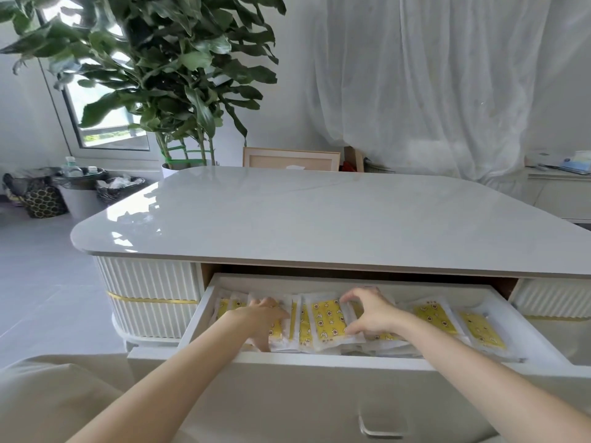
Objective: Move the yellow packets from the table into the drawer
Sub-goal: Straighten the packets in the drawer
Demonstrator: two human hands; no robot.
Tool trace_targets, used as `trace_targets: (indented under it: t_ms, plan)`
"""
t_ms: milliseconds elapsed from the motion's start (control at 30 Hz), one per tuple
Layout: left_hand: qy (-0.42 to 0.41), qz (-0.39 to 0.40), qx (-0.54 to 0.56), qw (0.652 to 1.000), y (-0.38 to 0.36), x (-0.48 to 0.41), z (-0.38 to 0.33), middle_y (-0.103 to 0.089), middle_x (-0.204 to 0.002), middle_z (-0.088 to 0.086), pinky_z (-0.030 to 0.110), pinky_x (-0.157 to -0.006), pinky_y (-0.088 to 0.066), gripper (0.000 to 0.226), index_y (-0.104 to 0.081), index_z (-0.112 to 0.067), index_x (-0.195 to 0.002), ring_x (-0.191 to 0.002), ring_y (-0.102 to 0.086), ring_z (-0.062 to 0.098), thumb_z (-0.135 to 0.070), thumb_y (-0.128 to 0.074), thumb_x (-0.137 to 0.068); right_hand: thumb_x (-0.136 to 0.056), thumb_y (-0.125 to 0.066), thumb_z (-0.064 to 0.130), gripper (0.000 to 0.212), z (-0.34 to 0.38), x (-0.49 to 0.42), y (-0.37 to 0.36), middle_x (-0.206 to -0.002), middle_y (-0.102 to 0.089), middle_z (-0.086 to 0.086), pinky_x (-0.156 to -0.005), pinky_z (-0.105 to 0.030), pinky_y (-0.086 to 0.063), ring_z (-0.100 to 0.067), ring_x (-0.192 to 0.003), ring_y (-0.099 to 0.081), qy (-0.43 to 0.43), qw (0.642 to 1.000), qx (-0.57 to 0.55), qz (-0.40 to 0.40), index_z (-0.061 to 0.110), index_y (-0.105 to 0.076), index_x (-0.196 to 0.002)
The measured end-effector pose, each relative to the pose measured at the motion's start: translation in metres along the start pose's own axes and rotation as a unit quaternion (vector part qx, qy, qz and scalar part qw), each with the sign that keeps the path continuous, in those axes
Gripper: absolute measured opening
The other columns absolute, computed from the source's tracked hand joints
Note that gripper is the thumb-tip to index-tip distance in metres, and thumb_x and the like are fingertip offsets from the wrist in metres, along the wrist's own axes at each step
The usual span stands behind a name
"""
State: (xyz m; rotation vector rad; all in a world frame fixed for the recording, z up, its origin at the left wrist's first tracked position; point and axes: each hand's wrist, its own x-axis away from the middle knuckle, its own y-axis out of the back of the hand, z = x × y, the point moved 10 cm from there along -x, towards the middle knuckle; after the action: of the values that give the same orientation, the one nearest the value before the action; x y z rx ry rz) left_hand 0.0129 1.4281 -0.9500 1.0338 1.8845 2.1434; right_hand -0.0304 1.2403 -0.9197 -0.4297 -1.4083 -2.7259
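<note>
The white drawer under the table stands pulled out toward me. Several yellow packets in clear wrappers lie in a row inside it, such as one in the middle and one at the right end. My left hand reaches into the left part of the drawer, its fingers curled round a packet's edges. Just right of the middle, my right hand pinches a packet between thumb and fingers. No packet lies on the tabletop.
A large potted plant stands behind the table's far left corner. Dark bins and bags sit on the floor at the left. A wooden frame leans behind the table. A white curtain hangs at the back right.
</note>
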Motion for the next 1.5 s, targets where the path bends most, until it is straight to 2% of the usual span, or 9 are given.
trace_targets:
  t_ms: [67,167,433,567,733,967,1300,1433,1500]
  plan:
    - [-0.007,0.003,-0.016,1.000,-0.002,-0.003,0.003,-0.015,-0.156,0.003,0.043,-0.110,-0.035,0.090,-0.015,-0.027,-0.151,-0.141,-0.025,0.026,-0.023,-0.071,-0.081,-0.071,-0.080,0.022,0.076,0.008,0.003,-0.013,-0.153,-0.019,-0.004,-0.105,-0.033,-0.039,-0.026,-0.137,-0.029,0.036,0.992,0.114,0.038,0.030,-0.044,-0.137]
    - [-0.005,-0.001,-0.017,1.000,-0.001,-0.005,0.009,-0.013,-0.158,-0.001,0.040,-0.113,-0.031,0.093,-0.011,-0.025,-0.152,-0.143,-0.024,0.021,-0.026,-0.072,-0.081,-0.077,-0.075,0.025,0.082,0.023,0.006,-0.030,-0.156,-0.020,0.001,-0.118,-0.043,-0.020,-0.025,-0.144,-0.014,0.100,0.962,0.245,0.065,0.028,-0.033,-0.147]
    - [-0.003,0.013,-0.030,0.999,-0.002,-0.007,0.007,-0.005,-0.160,-0.001,0.044,-0.115,-0.025,0.095,-0.005,-0.026,-0.152,-0.146,-0.015,0.020,-0.026,-0.071,-0.083,-0.100,-0.041,0.035,0.040,0.050,-0.005,-0.028,-0.143,-0.049,0.005,-0.095,-0.039,-0.048,-0.022,-0.109,-0.062,0.148,0.956,0.250,0.049,0.017,-0.058,-0.131]
    - [-0.003,0.017,-0.014,1.000,-0.006,-0.009,0.011,-0.001,-0.160,-0.004,0.044,-0.116,-0.024,0.097,-0.003,-0.026,-0.152,-0.147,-0.012,0.020,-0.027,-0.071,-0.083,-0.101,-0.034,0.039,0.044,0.060,-0.010,-0.047,-0.151,-0.039,0.004,-0.108,-0.040,-0.038,-0.022,-0.134,-0.043,0.161,0.940,0.293,0.064,0.033,-0.039,-0.144]
    - [-0.014,0.010,-0.007,1.000,-0.005,-0.010,0.009,-0.002,-0.160,-0.003,0.039,-0.118,-0.021,0.096,-0.004,-0.024,-0.152,-0.147,-0.012,0.020,-0.025,-0.070,-0.083,-0.089,-0.050,0.057,0.060,0.050,-0.019,-0.048,-0.148,-0.042,0.003,-0.105,-0.037,-0.039,-0.023,-0.128,-0.046,0.124,0.952,0.260,0.102,0.043,-0.029,-0.144]
    - [-0.003,-0.002,0.040,0.999,0.001,-0.004,0.011,-0.009,-0.160,-0.001,0.040,-0.117,-0.023,0.096,-0.008,-0.024,-0.153,-0.146,-0.017,0.021,-0.027,-0.072,-0.081,-0.085,-0.057,0.056,0.066,0.054,-0.018,-0.049,-0.152,-0.032,0.007,-0.109,-0.040,-0.034,-0.019,-0.137,-0.035,0.146,0.952,0.253,0.093,0.032,-0.033,-0.143]
    - [0.028,-0.175,0.125,0.976,0.048,0.051,-0.002,-0.048,-0.141,-0.005,0.030,-0.087,-0.042,0.050,-0.038,-0.030,-0.142,-0.124,-0.049,0.019,-0.030,-0.047,-0.093,-0.088,-0.051,0.046,0.038,0.062,0.025,0.000,-0.132,-0.055,0.009,-0.091,-0.035,-0.046,-0.011,-0.113,-0.053,0.142,0.976,0.162,-0.010,0.041,-0.053,-0.126]
    - [0.045,-0.319,0.175,0.930,0.072,0.093,-0.015,-0.054,-0.134,-0.010,0.027,-0.083,-0.042,0.039,-0.045,-0.031,-0.136,-0.117,-0.054,0.016,-0.028,-0.042,-0.097,-0.096,-0.044,0.042,0.027,0.086,0.073,0.023,-0.115,-0.062,0.018,-0.062,-0.022,-0.042,0.004,-0.068,-0.049,0.170,0.962,0.161,-0.138,0.036,-0.058,-0.119]
    - [0.067,-0.380,0.193,0.902,0.074,0.112,-0.019,-0.054,-0.134,-0.011,0.028,-0.084,-0.042,0.037,-0.046,-0.032,-0.134,-0.121,-0.050,0.014,-0.029,-0.039,-0.098,-0.099,-0.040,0.040,0.027,0.090,0.095,0.026,-0.104,-0.063,0.019,-0.060,-0.025,-0.037,-0.002,-0.071,-0.047,0.170,0.951,0.157,-0.203,0.034,-0.057,-0.118]
